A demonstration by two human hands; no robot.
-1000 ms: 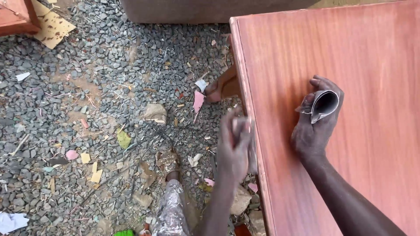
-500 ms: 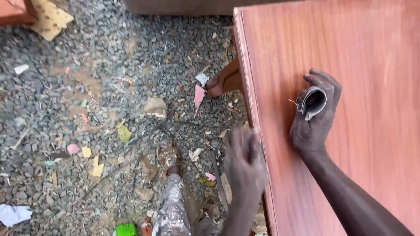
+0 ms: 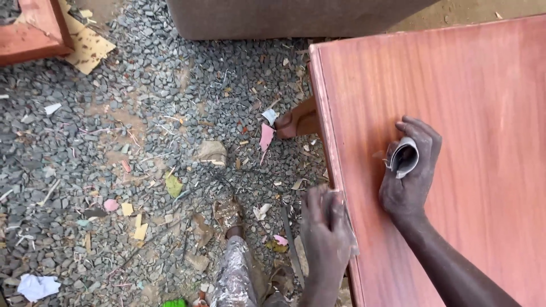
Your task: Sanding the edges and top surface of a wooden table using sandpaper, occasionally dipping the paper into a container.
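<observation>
A large reddish-brown wooden panel (image 3: pixel 455 113) fills the right side of the view. My right hand (image 3: pixel 410 170) rests on its top face, shut on a rolled sheet of grey sandpaper (image 3: pixel 404 158). My left hand (image 3: pixel 325 227) is at the panel's left edge, near the closer corner. Its fingers are curled over the edge and press a small grey piece of sandpaper (image 3: pixel 351 241) against it. Most of that piece is hidden under the fingers.
Grey gravel (image 3: pixel 142 142) strewn with paper and wood scraps lies to the left. A brown wooden support (image 3: pixel 301 119) sticks out under the panel. A grey block (image 3: pixel 284 17) stands at the top, a red wooden piece (image 3: pixel 28 31) on cardboard (image 3: pixel 88 48) at top left. My dusty leg (image 3: pixel 233 278) is below.
My left hand has slid along the panel's left edge toward me. My right hand still holds the roll at about the same spot on the top face.
</observation>
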